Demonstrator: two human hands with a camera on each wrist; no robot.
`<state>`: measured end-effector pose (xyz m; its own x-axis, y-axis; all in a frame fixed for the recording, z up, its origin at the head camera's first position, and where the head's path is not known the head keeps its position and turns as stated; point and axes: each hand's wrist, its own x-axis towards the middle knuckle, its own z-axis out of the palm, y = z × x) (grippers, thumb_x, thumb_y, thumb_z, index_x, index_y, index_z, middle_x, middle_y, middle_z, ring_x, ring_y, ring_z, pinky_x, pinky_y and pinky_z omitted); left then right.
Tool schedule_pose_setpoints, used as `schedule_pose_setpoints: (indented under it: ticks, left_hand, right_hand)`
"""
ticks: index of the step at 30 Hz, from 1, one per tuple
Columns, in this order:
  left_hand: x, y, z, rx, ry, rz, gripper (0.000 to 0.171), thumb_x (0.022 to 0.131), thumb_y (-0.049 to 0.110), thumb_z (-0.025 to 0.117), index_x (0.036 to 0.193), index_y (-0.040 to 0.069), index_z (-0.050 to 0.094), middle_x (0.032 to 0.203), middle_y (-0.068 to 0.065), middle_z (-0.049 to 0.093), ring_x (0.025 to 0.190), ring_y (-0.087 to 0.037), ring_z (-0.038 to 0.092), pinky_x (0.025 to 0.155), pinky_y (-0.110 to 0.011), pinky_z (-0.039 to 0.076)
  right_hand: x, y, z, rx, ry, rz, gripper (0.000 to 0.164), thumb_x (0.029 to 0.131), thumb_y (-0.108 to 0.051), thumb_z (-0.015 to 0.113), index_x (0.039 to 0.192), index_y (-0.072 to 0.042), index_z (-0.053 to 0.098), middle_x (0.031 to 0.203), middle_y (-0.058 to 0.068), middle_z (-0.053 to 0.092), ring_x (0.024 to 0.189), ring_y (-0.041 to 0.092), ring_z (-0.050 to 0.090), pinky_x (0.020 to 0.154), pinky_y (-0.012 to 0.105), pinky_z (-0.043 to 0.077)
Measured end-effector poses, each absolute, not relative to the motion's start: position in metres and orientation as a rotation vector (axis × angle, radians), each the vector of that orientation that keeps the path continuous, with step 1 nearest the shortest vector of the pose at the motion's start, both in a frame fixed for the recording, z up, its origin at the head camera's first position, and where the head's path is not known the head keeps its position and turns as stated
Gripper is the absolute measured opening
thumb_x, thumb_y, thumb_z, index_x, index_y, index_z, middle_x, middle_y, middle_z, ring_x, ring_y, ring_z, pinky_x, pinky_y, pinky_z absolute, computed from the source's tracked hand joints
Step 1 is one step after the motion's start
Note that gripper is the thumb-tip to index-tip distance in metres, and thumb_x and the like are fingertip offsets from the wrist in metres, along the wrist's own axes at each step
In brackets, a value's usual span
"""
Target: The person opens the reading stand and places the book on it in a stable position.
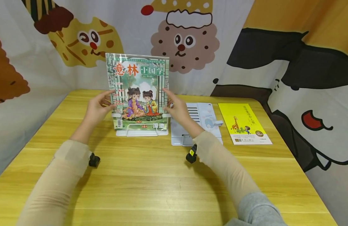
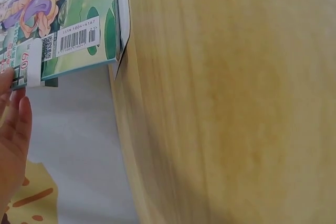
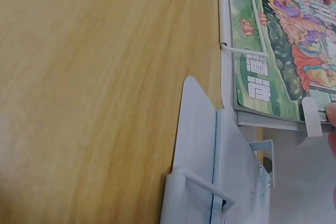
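Observation:
A green magazine (image 1: 140,84) with two cartoon children on its cover stands upright, leaning back slightly, in a white book stand (image 1: 120,133). The stand's wire bar crosses the lower cover, and small white clips (image 3: 311,116) lap over the side edges. My left hand (image 1: 98,105) pinches the magazine's left edge, thumb toward the front. On the opposite edge, my right hand (image 1: 178,107) does the same at about equal height. In the left wrist view, the left fingers (image 2: 18,124) are close by the clip; in the right wrist view, only a bit of the right hand shows.
Just right of the magazine, a pale blue book stand (image 1: 206,110) with slots and a penguin picture lies low on the wooden table (image 1: 151,188). Farther right is a yellow book (image 1: 238,116) lying flat. A cartoon-printed curtain (image 1: 188,81) hangs behind the table.

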<state>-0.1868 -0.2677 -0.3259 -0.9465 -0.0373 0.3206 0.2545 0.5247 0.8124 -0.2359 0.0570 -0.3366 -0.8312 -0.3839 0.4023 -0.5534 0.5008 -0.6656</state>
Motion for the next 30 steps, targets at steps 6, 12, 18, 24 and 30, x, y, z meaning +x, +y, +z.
schedule_pose_setpoints:
  ticks: [6,12,18,24,30]
  left_hand:
    - [-0.186,-0.268,-0.322,-0.211,-2.548,-1.281,0.058,0.084,-0.005,0.069,0.137,0.012,0.053,0.099,-0.019,0.058,0.078,-0.015,0.058,0.062,-0.014,0.048]
    - [-0.181,-0.27,-0.31,-0.262,-2.73,-0.883,0.058,0.088,0.007,0.068,0.142,0.017,0.048,0.098,-0.015,0.063,0.073,-0.026,0.059,0.054,-0.031,0.046]
    - [-0.171,-0.266,-0.3,-0.169,-2.705,-0.748,0.053,0.091,0.019,0.067,0.141,0.016,0.05,0.101,-0.014,0.063,0.074,-0.027,0.058,0.054,-0.039,0.042]
    - [-0.16,-0.241,-0.304,-0.18,-2.483,-0.99,0.045,0.087,0.011,0.071,0.131,0.007,0.059,0.092,-0.014,0.065,0.072,-0.027,0.062,0.056,-0.025,0.048]
    - [-0.147,-0.195,-0.307,-0.339,-2.324,-1.221,0.04,0.084,-0.001,0.07,0.122,0.0,0.063,0.084,-0.014,0.065,0.063,-0.021,0.059,0.054,-0.014,0.048]
  right_hand:
    - [-0.228,0.054,-0.328,0.814,-2.665,1.085,0.088,0.082,-0.003,0.074,0.152,-0.031,0.028,0.124,0.0,0.055,0.078,0.012,0.052,0.057,0.026,0.047]
    - [-0.222,0.057,-0.321,0.766,-2.756,0.996,0.084,0.086,-0.015,0.074,0.152,-0.031,0.025,0.113,0.003,0.054,0.079,0.015,0.053,0.058,0.027,0.048]
    - [-0.218,0.077,-0.317,0.73,-2.718,1.12,0.073,0.086,-0.018,0.073,0.149,-0.022,0.035,0.125,0.008,0.052,0.089,0.017,0.056,0.064,0.025,0.051]
    - [-0.201,0.111,-0.316,0.697,-2.637,1.251,0.061,0.087,-0.016,0.072,0.143,-0.017,0.046,0.12,0.009,0.056,0.086,0.018,0.06,0.069,0.03,0.053]
    - [-0.183,0.145,-0.32,0.586,-2.569,1.354,0.049,0.088,-0.016,0.071,0.135,-0.013,0.055,0.111,0.009,0.061,0.084,0.019,0.061,0.072,0.034,0.052]
